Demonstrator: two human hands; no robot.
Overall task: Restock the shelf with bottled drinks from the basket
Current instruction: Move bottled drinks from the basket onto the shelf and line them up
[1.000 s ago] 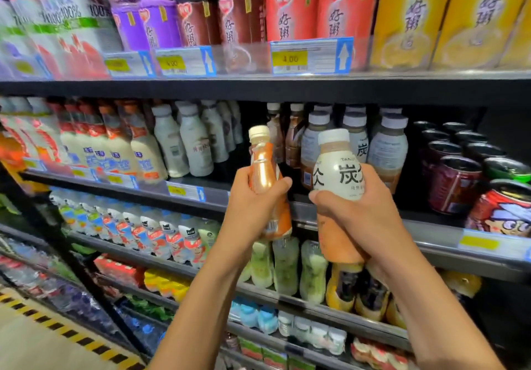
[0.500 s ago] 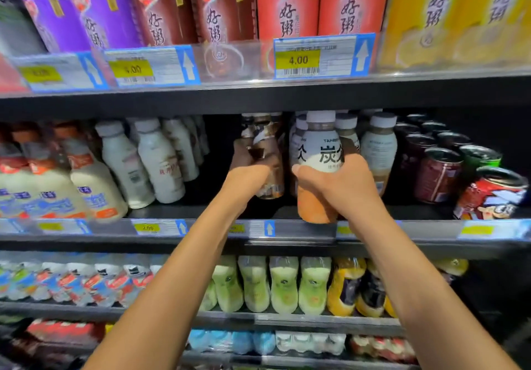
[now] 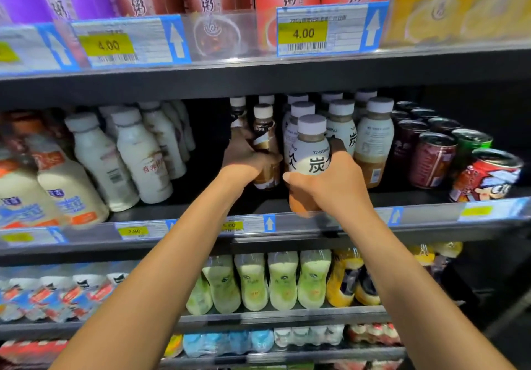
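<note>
Both bottles have been carried in from mid-air. The slim brown-labelled bottle [image 3: 264, 151], wrapped by the left hand [image 3: 247, 158], stands deep on the black middle shelf [image 3: 201, 211]; the squat white-capped, orange-bottomed bottle [image 3: 309, 163], clasped by the right hand [image 3: 330, 186], sits at its near edge, so release seems imminent.

Bottle rows [image 3: 342, 128] on shelf [image 3: 287, 206], cans [image 3: 431, 157] to their right.
</note>
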